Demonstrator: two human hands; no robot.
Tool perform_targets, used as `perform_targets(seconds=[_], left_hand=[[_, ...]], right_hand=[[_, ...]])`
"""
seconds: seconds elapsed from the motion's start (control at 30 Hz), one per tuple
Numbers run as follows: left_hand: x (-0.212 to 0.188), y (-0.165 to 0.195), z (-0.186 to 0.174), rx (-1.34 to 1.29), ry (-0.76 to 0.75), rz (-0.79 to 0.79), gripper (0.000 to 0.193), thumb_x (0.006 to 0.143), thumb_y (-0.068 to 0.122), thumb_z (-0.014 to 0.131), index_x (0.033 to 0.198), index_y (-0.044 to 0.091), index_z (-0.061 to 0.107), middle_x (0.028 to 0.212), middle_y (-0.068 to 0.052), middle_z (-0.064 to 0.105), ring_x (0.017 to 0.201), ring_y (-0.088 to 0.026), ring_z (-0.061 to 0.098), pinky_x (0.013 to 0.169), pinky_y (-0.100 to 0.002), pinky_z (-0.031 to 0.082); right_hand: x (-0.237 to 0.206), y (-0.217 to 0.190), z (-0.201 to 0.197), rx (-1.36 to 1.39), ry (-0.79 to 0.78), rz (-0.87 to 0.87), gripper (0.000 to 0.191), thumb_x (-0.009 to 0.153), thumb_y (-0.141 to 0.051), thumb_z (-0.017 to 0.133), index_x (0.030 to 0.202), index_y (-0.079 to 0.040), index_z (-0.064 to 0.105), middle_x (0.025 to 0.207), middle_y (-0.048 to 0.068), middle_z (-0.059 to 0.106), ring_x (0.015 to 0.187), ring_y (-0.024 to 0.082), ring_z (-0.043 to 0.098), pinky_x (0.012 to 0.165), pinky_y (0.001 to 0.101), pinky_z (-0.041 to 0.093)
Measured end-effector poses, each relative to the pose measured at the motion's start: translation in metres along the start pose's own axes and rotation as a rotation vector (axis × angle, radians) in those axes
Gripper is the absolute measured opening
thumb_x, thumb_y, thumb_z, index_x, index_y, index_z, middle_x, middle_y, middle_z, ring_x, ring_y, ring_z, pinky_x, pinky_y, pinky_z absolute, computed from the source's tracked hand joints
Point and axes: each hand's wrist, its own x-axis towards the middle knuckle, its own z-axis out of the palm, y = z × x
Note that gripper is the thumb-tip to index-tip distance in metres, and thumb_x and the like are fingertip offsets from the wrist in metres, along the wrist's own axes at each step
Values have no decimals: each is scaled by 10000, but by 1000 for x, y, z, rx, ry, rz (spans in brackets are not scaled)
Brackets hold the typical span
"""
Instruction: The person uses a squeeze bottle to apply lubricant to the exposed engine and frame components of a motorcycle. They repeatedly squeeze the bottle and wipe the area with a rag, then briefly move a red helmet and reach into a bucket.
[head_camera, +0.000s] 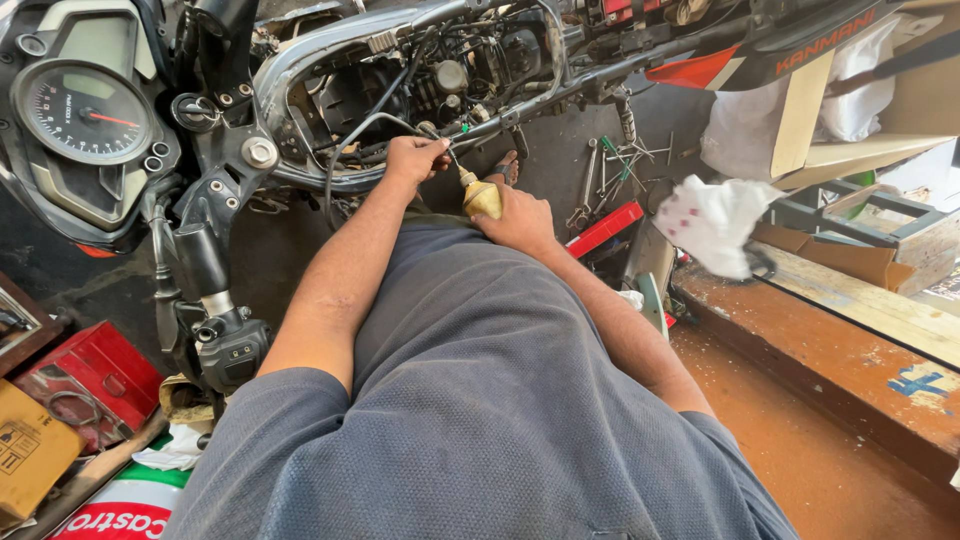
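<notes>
Yellow-handled screwdriver (481, 197) in hand at the stripped motorcycle frame (300, 60).

We see the right hand (520, 222) closed around the handle, the shaft angled up toward the left hand (415, 158), whose fingers pinch the black cable (350, 135) at the frame rail; loose spanners (600, 180) lie on the floor just beyond.

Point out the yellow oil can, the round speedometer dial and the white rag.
yellow oil can (483, 199), head view, on its rounded body above the right hand.
round speedometer dial (85, 112), head view, on the dial face.
white rag (712, 222), head view, on its middle.
</notes>
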Motion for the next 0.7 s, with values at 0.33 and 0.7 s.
perform_targets(seconds=[0.33,0.7], left_hand=[[1,0,0,-18,-6,11,203,910,219,784,874,20,768,785,-61,761,642,-113,721,485,-206,463],[-4,2,0,-12,-6,26,205,912,212,779,856,14,768,780,-63,759,635,-113,714,477,-209,456]], right_hand=[[2,3,3,-34,-22,10,564,793,-519,749,1132,-75,670,1007,153,748,963,352,714,807,493,532],[3,5,6,-20,8,-7,563,775,-513,751,1116,-72,675,993,160,747,942,357,714,796,502,529]])
